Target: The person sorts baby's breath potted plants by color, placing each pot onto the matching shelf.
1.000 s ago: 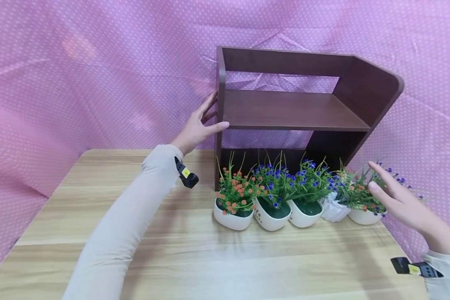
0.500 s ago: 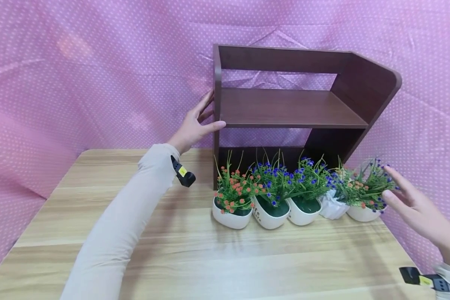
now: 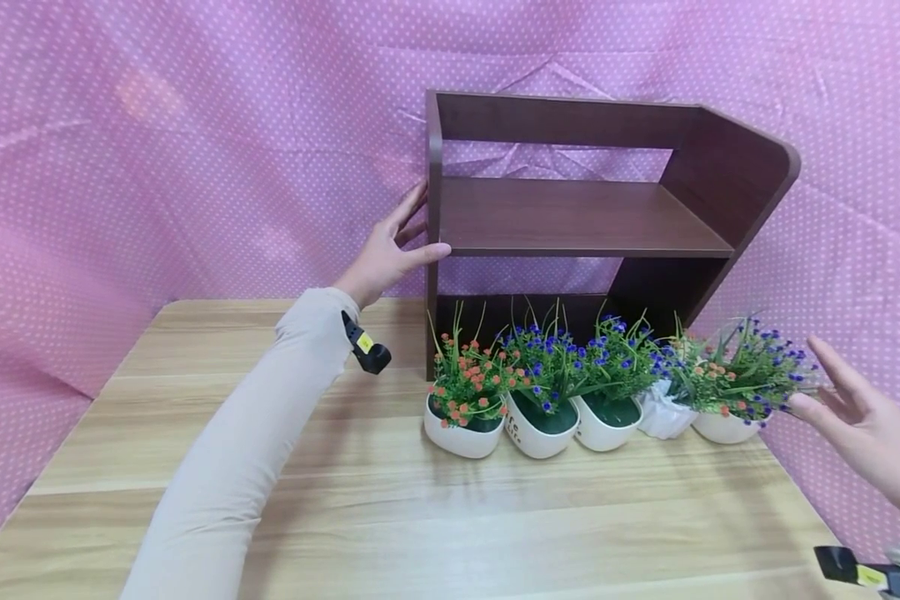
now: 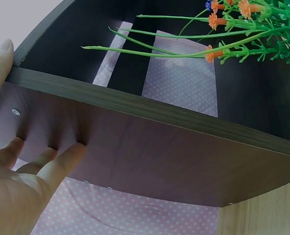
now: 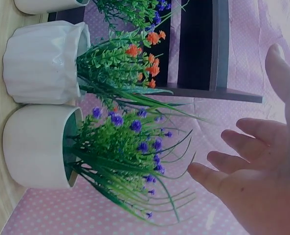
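Note:
A dark brown wooden shelf unit (image 3: 585, 217) stands at the back of the light wood table (image 3: 390, 517). My left hand (image 3: 390, 250) holds its left side panel (image 4: 149, 152), thumb on the front edge, fingers (image 4: 61, 159) flat on the outer face. A row of several white pots with artificial flowers (image 3: 570, 392) stands in front of the shelf. My right hand (image 3: 862, 425) hovers open just right of the rightmost pot with purple flowers (image 3: 742, 392) (image 5: 42, 147), touching nothing.
A pink dotted cloth (image 3: 195, 150) hangs behind and around the table. A ribbed white pot (image 5: 44, 61) sits beside the rightmost one. The table's right edge lies close under my right hand.
My right hand has drawn back to the right, away from the rightmost pot's flowers. The left hand stays on the shelf's side panel.

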The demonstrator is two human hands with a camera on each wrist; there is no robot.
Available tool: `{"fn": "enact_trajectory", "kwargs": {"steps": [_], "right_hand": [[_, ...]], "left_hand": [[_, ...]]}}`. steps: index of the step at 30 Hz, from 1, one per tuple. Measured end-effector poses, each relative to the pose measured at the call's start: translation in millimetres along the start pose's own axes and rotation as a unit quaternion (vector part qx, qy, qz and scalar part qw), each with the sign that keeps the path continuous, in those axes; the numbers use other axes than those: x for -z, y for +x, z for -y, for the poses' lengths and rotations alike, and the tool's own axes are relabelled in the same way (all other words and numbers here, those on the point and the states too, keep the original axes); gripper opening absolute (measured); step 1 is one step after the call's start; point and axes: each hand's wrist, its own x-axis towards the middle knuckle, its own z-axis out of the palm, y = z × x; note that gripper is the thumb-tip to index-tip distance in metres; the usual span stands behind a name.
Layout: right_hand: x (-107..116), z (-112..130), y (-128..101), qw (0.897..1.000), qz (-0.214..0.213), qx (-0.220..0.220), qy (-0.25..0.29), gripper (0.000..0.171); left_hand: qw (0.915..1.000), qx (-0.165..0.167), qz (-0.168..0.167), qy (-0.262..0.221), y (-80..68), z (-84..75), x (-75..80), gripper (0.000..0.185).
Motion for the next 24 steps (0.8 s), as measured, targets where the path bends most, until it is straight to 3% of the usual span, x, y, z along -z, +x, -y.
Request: {"fn": "enact_trajectory", "kwargs": {"steps": [10, 18, 24], "right_hand": [[-1, -18, -14, 0.999, -0.005, 0.012, 0.033, 0.076], [-10, -22, -18, 0.996, 0.009, 0.038, 0.084, 0.07], [-14, -21, -17, 0.983, 0.053, 0.042, 0.173, 0.068]], "left_hand": [[0.9999, 0.011, 0.001, 0.0, 0.6, -2.7, -0.9, 0.089], [0.9992, 0.034, 0.008, 0.018, -7.2, -24.5, -3.3, 0.09], [0.9992, 0.035, 0.009, 0.019, -7.7, -27.1, -2.5, 0.09]]}}
